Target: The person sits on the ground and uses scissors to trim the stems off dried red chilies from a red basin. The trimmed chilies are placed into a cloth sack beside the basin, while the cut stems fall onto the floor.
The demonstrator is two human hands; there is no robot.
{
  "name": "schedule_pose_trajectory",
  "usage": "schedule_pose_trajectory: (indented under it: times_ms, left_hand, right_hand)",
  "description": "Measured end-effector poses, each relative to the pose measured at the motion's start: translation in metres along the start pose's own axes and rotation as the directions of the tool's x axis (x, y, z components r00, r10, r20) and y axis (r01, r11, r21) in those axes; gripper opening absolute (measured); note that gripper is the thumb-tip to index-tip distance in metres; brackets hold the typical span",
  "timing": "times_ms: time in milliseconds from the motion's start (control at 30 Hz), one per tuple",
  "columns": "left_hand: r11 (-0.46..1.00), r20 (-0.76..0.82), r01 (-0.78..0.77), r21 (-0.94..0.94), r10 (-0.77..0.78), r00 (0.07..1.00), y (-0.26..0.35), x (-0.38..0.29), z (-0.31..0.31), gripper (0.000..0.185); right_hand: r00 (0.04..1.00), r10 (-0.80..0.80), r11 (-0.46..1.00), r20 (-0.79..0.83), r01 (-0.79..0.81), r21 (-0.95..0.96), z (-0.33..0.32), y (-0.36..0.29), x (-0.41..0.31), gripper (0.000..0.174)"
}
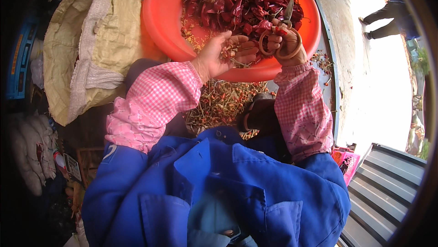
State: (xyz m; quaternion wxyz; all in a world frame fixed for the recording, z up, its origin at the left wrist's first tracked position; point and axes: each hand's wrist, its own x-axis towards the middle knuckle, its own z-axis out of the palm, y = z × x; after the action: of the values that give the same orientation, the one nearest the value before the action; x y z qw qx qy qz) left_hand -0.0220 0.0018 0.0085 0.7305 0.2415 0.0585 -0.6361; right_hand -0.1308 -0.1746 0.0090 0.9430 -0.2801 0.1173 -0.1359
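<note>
My left hand (214, 55) is turned palm up over the near rim of an orange plastic basin (157, 17). Cut chilli stems (228, 49) lie in its cupped palm. Beside it, my right hand (295, 41) grips scissors (289, 10) with large ring handles, blades pointing away over the basin. A small red chilli scrap shows at the right fingers. Dried red chillies (236, 4) heap up in the far part of the basin, with loose yellow seeds (195, 40) at the left.
Below the basin, discarded stems (222, 105) cover the ground between my feet. A yellowish woven sack (116, 31) stands left. On the right are a pink plastic basket (350, 166) and a corrugated metal panel (386, 182). Another person's legs (383, 21) show outside, at upper right.
</note>
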Motion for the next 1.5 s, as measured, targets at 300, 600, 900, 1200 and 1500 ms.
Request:
schedule_pose_trajectory:
  times_ms: [300,600,900,1200,1500]
  left_hand:
    - [0.995,0.187,0.031,-0.099,-0.012,0.982,-0.002,-0.004,-0.002,0.052]
    - [0.998,0.051,0.028,-0.054,-0.026,0.998,-0.009,-0.01,-0.002,0.055]
    - [0.992,-0.006,0.121,0.041,-0.121,0.993,-0.016,-0.017,-0.002,0.069]
    - [0.975,0.194,0.217,0.05,-0.223,0.955,-0.013,-0.022,-0.001,0.054]
    - [0.971,0.185,0.194,0.14,-0.218,0.958,-0.015,-0.026,-0.005,0.034]
  right_hand:
    - [0.993,0.033,0.996,0.11,-0.041,0.076,-0.012,-0.006,0.002,0.024]
    - [0.966,0.035,0.998,0.257,-0.048,0.044,-0.024,-0.014,0.007,0.03]
    - [0.99,0.031,0.999,0.138,-0.028,-0.026,-0.011,-0.011,0.0,0.023]
    - [0.963,0.037,0.999,0.268,-0.027,-0.04,-0.006,-0.009,0.001,0.027]
    - [0.989,-0.011,0.998,0.147,0.02,-0.064,0.0,-0.007,-0.004,0.027]
